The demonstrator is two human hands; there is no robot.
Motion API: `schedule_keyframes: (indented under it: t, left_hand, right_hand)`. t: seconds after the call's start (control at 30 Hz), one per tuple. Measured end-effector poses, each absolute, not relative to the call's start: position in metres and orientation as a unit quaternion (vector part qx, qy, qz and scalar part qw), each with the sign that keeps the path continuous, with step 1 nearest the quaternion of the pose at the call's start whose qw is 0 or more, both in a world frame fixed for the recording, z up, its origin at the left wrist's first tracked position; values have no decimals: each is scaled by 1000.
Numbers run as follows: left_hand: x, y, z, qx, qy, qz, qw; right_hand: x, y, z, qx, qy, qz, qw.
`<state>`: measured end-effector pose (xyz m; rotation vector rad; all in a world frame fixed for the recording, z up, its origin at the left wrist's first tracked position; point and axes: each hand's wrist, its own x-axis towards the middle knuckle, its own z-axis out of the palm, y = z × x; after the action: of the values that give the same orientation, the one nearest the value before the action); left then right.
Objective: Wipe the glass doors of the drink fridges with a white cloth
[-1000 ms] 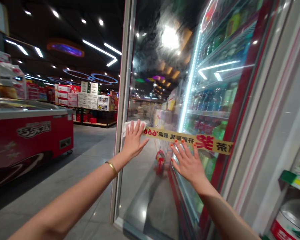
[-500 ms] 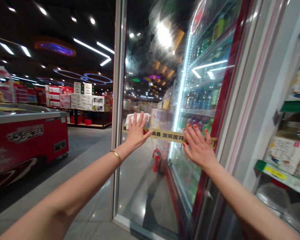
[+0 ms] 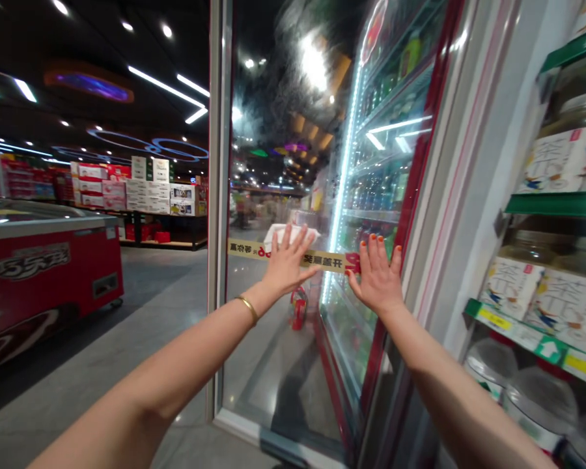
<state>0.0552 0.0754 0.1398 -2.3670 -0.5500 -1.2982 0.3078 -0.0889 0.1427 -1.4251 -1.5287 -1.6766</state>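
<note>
Left hand (image 3: 288,264): open, fingers spread, against white cloth (image 3: 292,236) | Right hand (image 3: 377,277): open, flat on glass cooler door (image 3: 273,365) | yellow strip (image 3: 325,260) between hands

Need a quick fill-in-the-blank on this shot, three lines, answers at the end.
The hand at the white cloth is the person's ____ one.
The right hand has orange-painted fingernails and lies flat on a ____ door.
The chest freezer left of that door is ____.

Missing words: left; glass; red.
</note>
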Motion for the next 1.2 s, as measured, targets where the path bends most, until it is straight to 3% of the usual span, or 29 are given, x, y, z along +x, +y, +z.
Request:
schedule_keyframes:
  t: [0.17, 0.37, 0.5, 0.63, 0.87, 1.07, 1.2]
  left_hand:
    - [34, 63, 110, -901, -67, -366, 223]
    - [69, 68, 179, -830, -188, -494, 178]
    - [103, 36, 162, -870, -21, -433, 235]
    - [67, 45, 140, -883, 73, -373, 273]
    - [115, 33, 209, -848, -73, -472, 228]
    - [119, 12, 180, -905, 102, -306, 276]
    - [100, 24, 207, -889, 51, -367, 268]
  right_hand:
    - [305, -88, 142, -524, -560, -600, 228]
    - [310, -88, 141, -524, -565, -589, 243]
    - [312, -89, 139, -503, -554, -604, 276]
    - [310, -89, 139, -494, -556, -608, 280]
    - [319, -89, 136, -480, -566, -602, 294]
    - [323, -92, 135, -454, -553, -618, 326]
    - [317, -93, 136, -433, -551, -635, 326]
